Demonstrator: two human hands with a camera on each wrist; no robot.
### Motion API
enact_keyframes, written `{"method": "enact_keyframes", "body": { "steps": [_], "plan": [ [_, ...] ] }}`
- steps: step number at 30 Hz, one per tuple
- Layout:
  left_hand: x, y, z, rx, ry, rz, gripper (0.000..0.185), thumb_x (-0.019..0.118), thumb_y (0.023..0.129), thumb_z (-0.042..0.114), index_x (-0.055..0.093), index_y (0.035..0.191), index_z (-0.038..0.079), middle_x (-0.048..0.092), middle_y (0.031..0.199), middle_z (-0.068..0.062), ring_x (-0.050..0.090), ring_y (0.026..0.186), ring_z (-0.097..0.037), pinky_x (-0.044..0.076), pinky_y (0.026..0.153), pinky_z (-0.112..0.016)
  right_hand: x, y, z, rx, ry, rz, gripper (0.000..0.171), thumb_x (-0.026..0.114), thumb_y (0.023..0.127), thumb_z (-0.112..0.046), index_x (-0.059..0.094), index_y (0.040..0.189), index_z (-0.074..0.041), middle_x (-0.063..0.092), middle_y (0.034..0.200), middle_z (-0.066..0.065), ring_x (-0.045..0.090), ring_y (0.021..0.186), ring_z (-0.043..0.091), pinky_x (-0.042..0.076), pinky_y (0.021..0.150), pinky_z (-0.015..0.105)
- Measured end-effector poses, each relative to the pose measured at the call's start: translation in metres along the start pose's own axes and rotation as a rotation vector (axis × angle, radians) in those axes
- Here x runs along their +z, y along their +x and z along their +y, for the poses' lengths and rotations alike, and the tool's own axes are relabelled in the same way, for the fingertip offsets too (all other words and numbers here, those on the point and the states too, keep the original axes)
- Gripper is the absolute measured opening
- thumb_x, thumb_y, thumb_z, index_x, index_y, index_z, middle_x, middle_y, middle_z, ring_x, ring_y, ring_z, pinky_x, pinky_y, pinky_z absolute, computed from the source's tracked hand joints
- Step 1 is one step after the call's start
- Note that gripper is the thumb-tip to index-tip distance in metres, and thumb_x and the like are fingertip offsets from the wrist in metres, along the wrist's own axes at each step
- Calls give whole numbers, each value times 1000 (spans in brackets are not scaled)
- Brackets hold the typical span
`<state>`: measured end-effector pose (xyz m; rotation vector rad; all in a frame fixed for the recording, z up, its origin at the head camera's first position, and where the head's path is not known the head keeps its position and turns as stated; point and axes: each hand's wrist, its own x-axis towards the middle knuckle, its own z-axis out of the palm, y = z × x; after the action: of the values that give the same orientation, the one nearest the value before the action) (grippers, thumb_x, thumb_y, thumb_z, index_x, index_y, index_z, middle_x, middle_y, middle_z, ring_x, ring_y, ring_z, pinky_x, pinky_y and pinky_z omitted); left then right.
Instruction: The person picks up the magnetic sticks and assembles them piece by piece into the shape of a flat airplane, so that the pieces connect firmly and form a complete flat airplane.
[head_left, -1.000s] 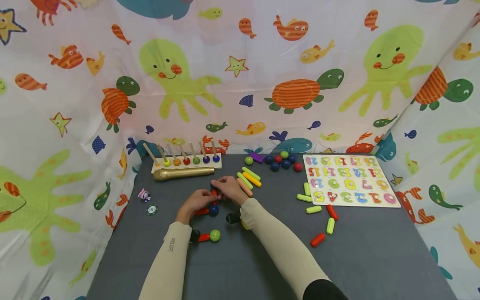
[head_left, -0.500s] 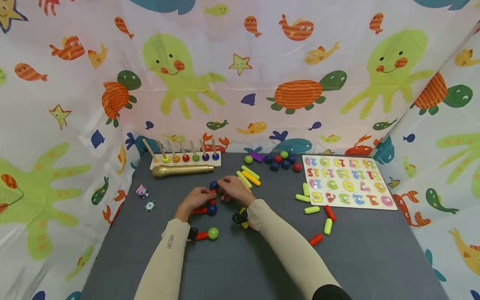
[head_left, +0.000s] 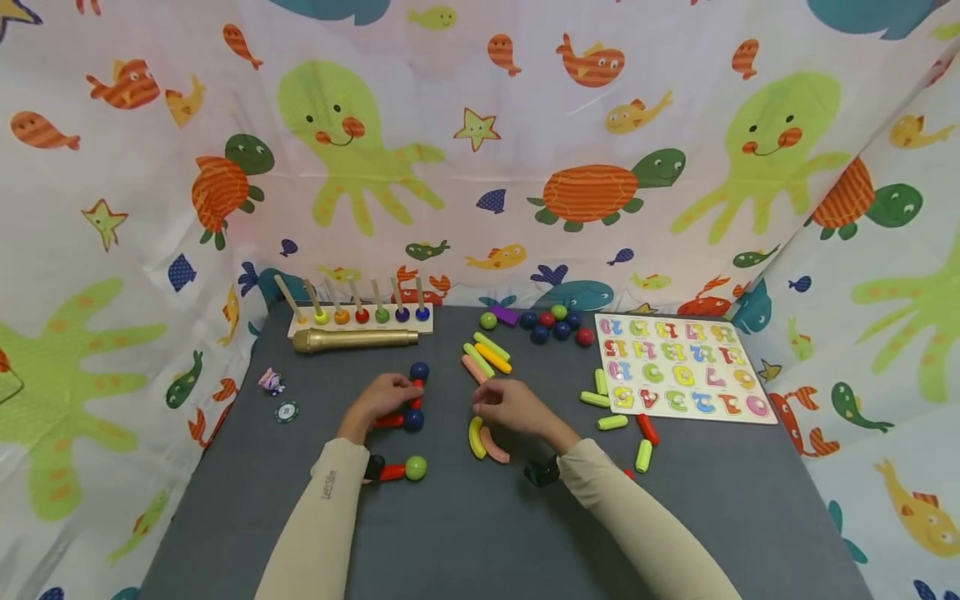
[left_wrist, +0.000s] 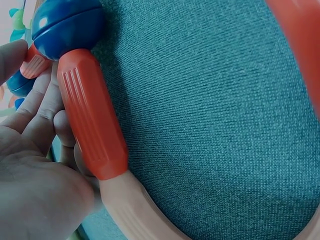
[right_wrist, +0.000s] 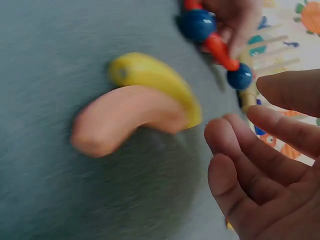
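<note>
Your left hand (head_left: 386,396) rests curled against the chain of red plastic sticks and dark blue balls (head_left: 411,402), fingers pressed along one ribbed red stick (left_wrist: 90,115) on the grey cloth table (head_left: 487,533). Your right hand (head_left: 510,408) hovers loose and empty, fingers relaxed, just above the curved yellow piece (head_left: 476,438) and curved pink piece (head_left: 495,448) lying side by side. Beyond its fingertips lie straight coloured sticks (head_left: 486,357), and well to its right the wooden number puzzle board (head_left: 682,367).
</note>
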<state>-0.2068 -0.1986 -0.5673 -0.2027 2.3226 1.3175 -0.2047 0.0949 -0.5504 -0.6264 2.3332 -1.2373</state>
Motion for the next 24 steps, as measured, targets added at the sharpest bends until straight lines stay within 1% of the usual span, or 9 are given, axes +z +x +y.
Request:
{"method": "enact_keyframes", "body": {
  "steps": [4,9,13,15,16,18,21,22,24],
  "plan": [
    [-1,-2,-2,-8,13,-11,38,67,106,32,69,123,-2,66,118,-15,58,107,-31,48,95,-46,8,-19,8,-82,-100,4,31,74,101,-14,70,128,2,70,104,4,63,87,16,54,79,35],
    [0,-3,-1,-1,15,-5,38,67,106,31,69,123,-3,66,118,-16,58,107,-32,48,96,-48,16,-35,19,-76,-169,-4,43,77,97,-16,65,135,2,64,106,9,59,91,24,53,79,42],
    [2,-3,-2,4,20,-3,36,68,105,30,70,120,-3,66,117,-16,59,107,-32,47,97,-48,31,-40,58,-115,-216,32,47,76,99,-32,64,137,-7,60,102,3,55,88,19,50,74,39],
    [3,-2,-2,5,20,-4,37,68,105,30,69,121,-3,66,118,-16,59,108,-32,47,98,-49,37,-43,72,-162,-231,69,43,74,100,-31,64,135,-8,59,98,0,54,83,17,48,69,37],
    [4,-2,-1,3,14,0,37,68,105,29,69,123,-4,66,120,-16,59,109,-32,47,98,-49,39,-45,74,-188,-237,89,39,73,100,-28,64,132,-8,59,95,0,54,80,16,46,67,36],
    [5,-2,0,-3,2,10,39,68,105,28,67,125,-4,65,122,-18,59,111,-34,47,100,-51,36,-53,56,-185,-238,104,32,73,97,-15,65,126,-4,58,90,-1,53,75,15,46,64,34],
    [4,-1,1,-4,-8,24,39,69,105,28,65,126,-4,64,124,-19,58,112,-35,47,100,-52,29,-61,36,-163,-256,104,35,72,90,-3,65,124,-1,57,86,-2,54,72,13,46,64,32],
    [3,-1,1,-7,-10,30,39,69,105,28,64,127,-4,63,125,-19,57,112,-35,46,100,-52,27,-62,36,-168,-256,100,36,72,90,-3,65,125,0,57,86,-3,53,72,12,46,64,31],
    [2,0,1,-7,-8,35,41,69,104,28,62,130,-3,62,128,-20,57,114,-36,45,101,-53,27,-58,55,-199,-271,94,41,71,93,-6,63,132,-1,57,86,-3,53,72,11,45,64,30]
  ]
}}
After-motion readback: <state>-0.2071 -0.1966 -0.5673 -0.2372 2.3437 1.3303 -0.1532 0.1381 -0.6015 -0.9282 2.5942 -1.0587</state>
